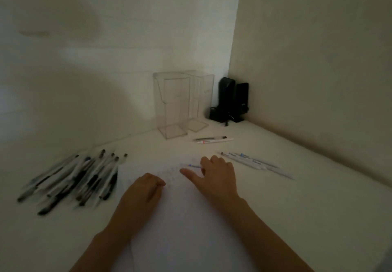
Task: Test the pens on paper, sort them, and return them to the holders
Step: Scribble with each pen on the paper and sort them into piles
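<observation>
Paper (186, 218) on pale desk (297, 208), seemingly corner walls (318, 59).

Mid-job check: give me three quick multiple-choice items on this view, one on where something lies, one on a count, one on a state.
1. Where is the big heap of pens?
A. left of the paper
B. inside a holder
C. by the black speakers

2. How many clear holders stand at the wall?
A. one
B. two
C. four

3. The holders are:
A. full
B. empty
C. tipped over

Answers:
1 A: the heap lies left of the paper.
2 B: one holder in front, a second holder behind.
3 B: both upright, no pens inside.
</observation>
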